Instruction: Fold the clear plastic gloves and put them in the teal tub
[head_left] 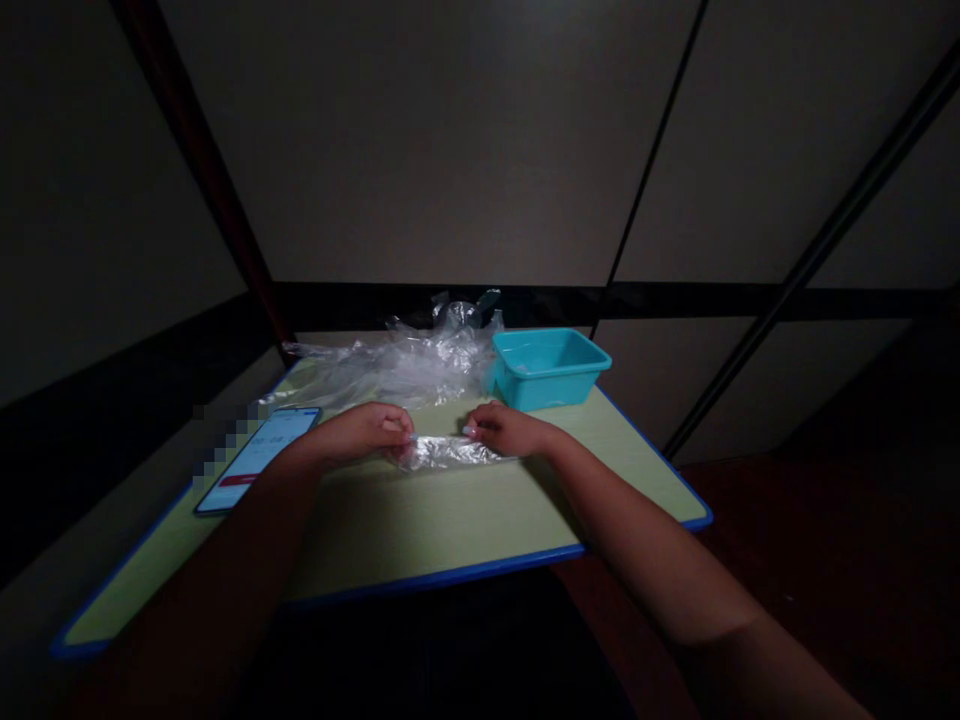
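Observation:
A clear plastic bag [452, 453] is stretched between my two hands, just above the middle of the table [420, 525]. My left hand [373, 431] pinches its left end between thumb and fingers. At the other end, my right hand [507, 428] is closed on the plastic in the same way. Behind my hands lies a loose heap of clear plastic bags [409, 362], crumpled and shiny. A turquoise plastic basin [551, 386] stands just beyond my right hand; something pale and clear shows inside it, too dim to make out.
A phone [259, 455] with a lit screen lies at the table's left side, beside my left forearm. The table has a raised blue edge [465, 572]. Pale panels [450, 150] with dark strips rise behind it.

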